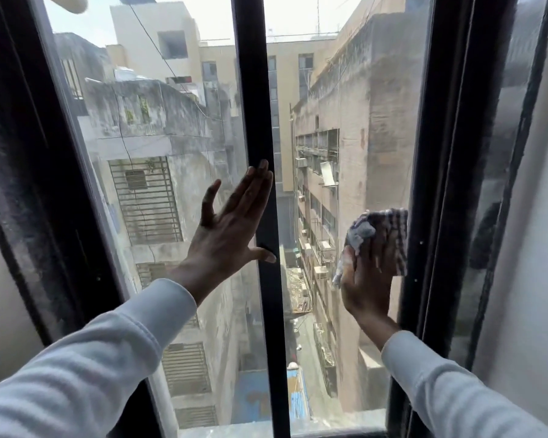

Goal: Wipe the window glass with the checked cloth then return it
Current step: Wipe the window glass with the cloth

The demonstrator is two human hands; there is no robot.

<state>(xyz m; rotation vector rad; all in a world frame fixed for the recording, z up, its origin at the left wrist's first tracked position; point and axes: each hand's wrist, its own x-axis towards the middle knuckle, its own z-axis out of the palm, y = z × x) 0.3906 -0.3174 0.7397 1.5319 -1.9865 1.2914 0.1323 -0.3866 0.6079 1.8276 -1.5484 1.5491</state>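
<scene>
pressing against the right-hand pane, a checked cloth (pixel 382 235) is held flat to the window glass (pixel 348 128) by the right hand (pixel 369 279).

the cloth is bunched under the spread fingers of that hand, its blue-and-white checks showing above and beside the fingertips, close to the dark right frame (pixel 437 184). the left hand (pixel 231 229) is laid open, fingers straight and together, nothing gripped, its fingertips resting on the black centre bar (pixel 253 90) and its palm set over the left pane. both arms are covered by pale long sleeves (pixel 108 352). weathered concrete buildings (pixel 146 121) and a narrow alley far below are seen through the glass.
</scene>
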